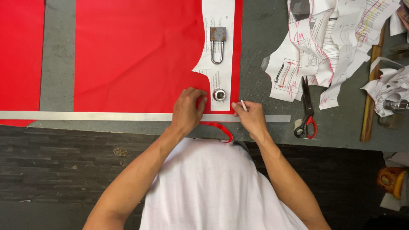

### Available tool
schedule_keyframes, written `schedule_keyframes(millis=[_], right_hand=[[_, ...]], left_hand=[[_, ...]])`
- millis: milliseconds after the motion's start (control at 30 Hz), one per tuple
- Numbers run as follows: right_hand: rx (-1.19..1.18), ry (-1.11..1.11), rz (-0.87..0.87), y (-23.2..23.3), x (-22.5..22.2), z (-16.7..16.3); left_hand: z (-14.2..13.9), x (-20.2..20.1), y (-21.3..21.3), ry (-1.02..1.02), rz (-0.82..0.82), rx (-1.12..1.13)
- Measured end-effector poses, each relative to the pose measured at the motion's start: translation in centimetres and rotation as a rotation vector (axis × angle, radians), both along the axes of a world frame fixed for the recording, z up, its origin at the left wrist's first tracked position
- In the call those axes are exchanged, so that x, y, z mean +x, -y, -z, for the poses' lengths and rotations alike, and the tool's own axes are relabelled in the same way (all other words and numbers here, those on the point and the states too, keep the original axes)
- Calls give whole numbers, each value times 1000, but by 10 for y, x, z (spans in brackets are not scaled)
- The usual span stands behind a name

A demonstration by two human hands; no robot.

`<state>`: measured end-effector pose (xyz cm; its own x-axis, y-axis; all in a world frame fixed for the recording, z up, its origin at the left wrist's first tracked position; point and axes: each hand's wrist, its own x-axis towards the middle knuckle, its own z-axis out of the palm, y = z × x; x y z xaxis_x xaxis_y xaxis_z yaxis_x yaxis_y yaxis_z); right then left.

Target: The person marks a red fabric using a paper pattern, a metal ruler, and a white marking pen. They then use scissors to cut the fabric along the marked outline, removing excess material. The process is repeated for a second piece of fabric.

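Observation:
A red fabric sheet (pixel 136 55) lies flat on the grey table (pixel 57 55). A white paper pattern piece (pixel 218 17) rests on the fabric's right edge, weighted by a metal padlock (pixel 217 42) and a small round metal weight (pixel 220 94). My left hand (pixel 187 110) presses flat on the fabric and the pattern's lower left corner. My right hand (pixel 250 116) pinches a small white chalk piece (pixel 243 105) at the pattern's lower right corner. A long metal ruler (pixel 85 116) runs along the table's near edge under both hands.
Scissors (pixel 306 113) with red and black handles lie right of my right hand. A heap of cut paper patterns (pixel 324 47) fills the upper right. A wooden stick (pixel 371 93) and crumpled paper (pixel 390 87) sit far right. A second red fabric (pixel 19 55) lies far left.

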<state>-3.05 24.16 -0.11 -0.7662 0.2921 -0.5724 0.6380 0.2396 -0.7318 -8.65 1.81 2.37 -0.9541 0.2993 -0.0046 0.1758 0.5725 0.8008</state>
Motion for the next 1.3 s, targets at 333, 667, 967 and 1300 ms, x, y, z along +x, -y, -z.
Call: schedule_keyframes(millis=[333, 667, 967, 1300], right_hand=[[3, 36, -9, 10, -12, -1], [180, 32, -117, 11, -15, -6], [219, 69, -146, 12, -18, -11], [167, 64, -118, 11, -17, -8]], left_hand=[[1, -1, 1, -80, 86, -30], [28, -64, -5, -280, -115, -43], [42, -76, -31, 113, -262, 145], [39, -104, -27, 354, -323, 196]])
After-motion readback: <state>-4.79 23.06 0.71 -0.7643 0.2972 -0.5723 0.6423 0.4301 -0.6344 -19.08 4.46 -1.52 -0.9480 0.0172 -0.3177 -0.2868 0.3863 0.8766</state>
